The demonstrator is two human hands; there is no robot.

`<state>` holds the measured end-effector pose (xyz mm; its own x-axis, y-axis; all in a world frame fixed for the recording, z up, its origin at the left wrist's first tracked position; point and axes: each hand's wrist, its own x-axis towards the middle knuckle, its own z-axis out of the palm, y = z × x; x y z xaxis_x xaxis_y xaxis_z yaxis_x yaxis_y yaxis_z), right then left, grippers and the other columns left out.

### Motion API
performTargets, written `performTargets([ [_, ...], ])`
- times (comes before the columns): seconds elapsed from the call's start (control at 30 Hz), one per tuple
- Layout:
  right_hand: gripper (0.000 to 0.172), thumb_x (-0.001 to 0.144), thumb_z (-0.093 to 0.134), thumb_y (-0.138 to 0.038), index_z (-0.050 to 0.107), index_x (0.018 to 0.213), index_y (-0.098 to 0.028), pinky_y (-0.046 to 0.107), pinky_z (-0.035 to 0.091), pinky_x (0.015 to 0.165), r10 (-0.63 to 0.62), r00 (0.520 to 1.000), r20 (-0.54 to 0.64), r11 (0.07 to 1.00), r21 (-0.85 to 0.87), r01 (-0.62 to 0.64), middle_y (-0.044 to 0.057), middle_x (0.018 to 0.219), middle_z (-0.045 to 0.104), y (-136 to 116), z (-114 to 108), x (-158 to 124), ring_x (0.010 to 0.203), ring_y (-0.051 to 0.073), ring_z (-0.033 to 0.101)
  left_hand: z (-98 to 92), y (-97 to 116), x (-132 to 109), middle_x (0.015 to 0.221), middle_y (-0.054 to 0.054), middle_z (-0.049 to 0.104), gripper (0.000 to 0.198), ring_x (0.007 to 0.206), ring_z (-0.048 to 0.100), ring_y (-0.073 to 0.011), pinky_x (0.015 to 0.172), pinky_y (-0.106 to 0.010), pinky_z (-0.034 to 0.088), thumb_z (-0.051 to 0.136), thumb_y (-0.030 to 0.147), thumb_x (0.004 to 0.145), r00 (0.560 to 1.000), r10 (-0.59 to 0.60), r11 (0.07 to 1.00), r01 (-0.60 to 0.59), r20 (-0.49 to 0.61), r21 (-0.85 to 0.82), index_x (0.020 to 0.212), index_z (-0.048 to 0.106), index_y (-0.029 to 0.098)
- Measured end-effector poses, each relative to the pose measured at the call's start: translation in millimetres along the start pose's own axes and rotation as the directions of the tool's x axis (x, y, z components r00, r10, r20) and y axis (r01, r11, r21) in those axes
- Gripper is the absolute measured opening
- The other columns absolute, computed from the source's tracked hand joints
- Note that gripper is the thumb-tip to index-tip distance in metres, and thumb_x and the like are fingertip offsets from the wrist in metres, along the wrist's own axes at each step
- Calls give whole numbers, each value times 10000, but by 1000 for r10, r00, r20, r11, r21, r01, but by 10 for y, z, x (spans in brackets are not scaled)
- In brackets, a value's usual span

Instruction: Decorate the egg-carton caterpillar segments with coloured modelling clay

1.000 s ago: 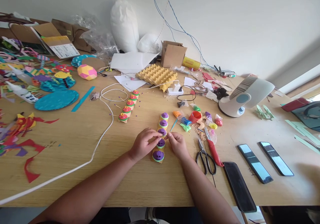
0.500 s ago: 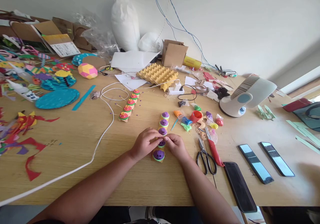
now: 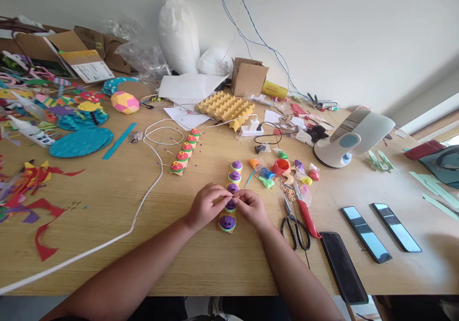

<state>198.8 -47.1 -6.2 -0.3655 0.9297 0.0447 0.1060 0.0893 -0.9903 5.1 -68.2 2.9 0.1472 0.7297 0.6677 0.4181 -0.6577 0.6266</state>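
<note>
A strip of egg-carton cups (image 3: 227, 223) topped with purple clay lies lengthwise before me, dark dots like eyes on several cups. Above its fourth cup, my left hand (image 3: 210, 204) and my right hand (image 3: 253, 208) meet, thumbs and forefingers pinched together at the tips. Whatever sits between the fingertips is too small to make out. Part of the cup beneath is hidden by the fingers. Further up and left stands a second strip of cups (image 3: 182, 156) with red tops, green bands and yellow rings.
Right of the strip lie bagged clay (image 3: 266, 173), a red tape ring (image 3: 280, 167), black-handled scissors (image 3: 294, 228), a red-handled knife (image 3: 309, 219) and a phone (image 3: 344, 267). A white fan (image 3: 353, 137) stands behind. A white cable (image 3: 138, 211) crosses the left side; a yellow egg tray (image 3: 225, 108) lies at the back.
My fingertips stay pinched above the strip, with the right fingers shifted very slightly. The rest of the table looks the same apart from a small camera shift.
</note>
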Motion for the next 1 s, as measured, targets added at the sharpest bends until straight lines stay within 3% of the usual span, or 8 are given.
performTargets([
  [0.27, 386, 842, 714, -557, 751, 910, -178, 251, 461, 614, -18, 999, -32, 999, 33, 19, 30, 733, 678, 22, -7, 22, 633, 128, 563, 14, -17, -12, 946, -33, 740, 166, 896, 680, -154, 830, -292, 548, 688, 152, 910, 1000, -14, 1000, 14, 14, -16, 1061, 704, 220],
  [0.53, 375, 839, 720, -549, 784, 882, -182, 272, 495, 650, -30, 999, -18, 999, -18, 30, 51, 750, 724, -22, -10, 20, 670, 159, 614, 12, -19, -24, 927, -27, 731, 140, 884, 676, -149, 820, -286, 548, 688, 154, 911, 1000, -7, 1000, 8, 20, -18, 1029, 710, 226],
  [0.8, 467, 932, 574, -597, 788, 908, -183, 298, 516, 767, -51, 999, 8, 999, -2, 51, 51, 787, 721, -94, -23, 4, 788, 180, 658, -3, -1, -1, 899, -27, 732, 89, 857, 681, -149, 801, -281, 548, 685, 159, 915, 1000, -11, 1000, 11, -11, -26, 975, 714, 217],
  [1.0, 455, 803, 731, -613, 758, 934, -179, 239, 411, 522, 27, 1000, 0, 1000, 7, -27, -20, 574, 568, -7, 11, 7, 534, 116, 484, -11, 18, 10, 894, -40, 733, 67, 853, 686, -157, 795, -291, 561, 681, 185, 922, 999, -30, 999, 30, -20, -34, 966, 725, 210],
])
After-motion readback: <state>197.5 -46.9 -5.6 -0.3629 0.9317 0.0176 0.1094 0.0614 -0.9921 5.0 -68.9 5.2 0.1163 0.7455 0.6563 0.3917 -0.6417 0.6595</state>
